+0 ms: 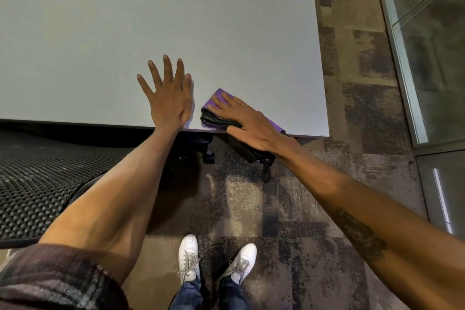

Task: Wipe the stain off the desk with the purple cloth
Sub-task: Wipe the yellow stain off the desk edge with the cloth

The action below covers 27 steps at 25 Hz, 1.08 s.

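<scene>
A folded purple cloth [212, 104] with dark edges lies on the pale grey desk [176, 20], close to the front edge near the right corner. My right hand [247, 122] rests flat on top of it, fingers spread over the fabric and the thumb at its folded side. My left hand [168, 97] lies palm down on the bare desktop just left of the cloth, fingers apart and holding nothing. I see no clear stain on the desk surface.
A black mesh chair [32, 184] stands at the lower left by the desk's front edge. Chair casters [265, 171] show under the desk. My white shoes [216, 262] stand on patterned carpet. A glass partition [427, 45] runs along the right.
</scene>
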### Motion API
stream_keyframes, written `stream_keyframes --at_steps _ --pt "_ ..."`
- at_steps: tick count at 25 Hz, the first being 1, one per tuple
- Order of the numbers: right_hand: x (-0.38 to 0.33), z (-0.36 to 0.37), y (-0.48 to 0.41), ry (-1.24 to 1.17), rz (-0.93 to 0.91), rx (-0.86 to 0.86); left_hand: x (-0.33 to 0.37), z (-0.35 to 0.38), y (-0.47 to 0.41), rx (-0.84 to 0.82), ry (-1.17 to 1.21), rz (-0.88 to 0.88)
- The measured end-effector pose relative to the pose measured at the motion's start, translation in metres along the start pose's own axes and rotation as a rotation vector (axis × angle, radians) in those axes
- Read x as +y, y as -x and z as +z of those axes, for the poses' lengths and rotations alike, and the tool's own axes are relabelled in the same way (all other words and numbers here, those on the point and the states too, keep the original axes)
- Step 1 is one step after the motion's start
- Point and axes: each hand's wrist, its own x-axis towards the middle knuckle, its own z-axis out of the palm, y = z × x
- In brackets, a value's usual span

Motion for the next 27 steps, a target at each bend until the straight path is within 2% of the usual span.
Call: stream_keyframes --at_steps 4,7,14,22,27 --pt "0.001 0.004 0.001 0.062 -0.032 -0.019 0.001 -0.001 0.001 -0.013 0.018 -0.002" --pt "0.003 0.007 -0.007 0.205 -0.061 -0.028 0.001 -0.001 0.001 -0.018 0.008 0.031" --pt "0.004 0.024 -0.005 0.553 -0.185 0.104 -0.002 0.002 0.0 -0.011 -0.004 0.115" --pt "0.019 0.036 -0.002 0.739 -0.303 0.147 -0.003 0.0 -0.001 -0.025 -0.037 0.126" --pt "0.019 0.036 -0.001 0.728 -0.306 0.16 -0.004 0.003 -0.001 -0.019 -0.071 0.136"
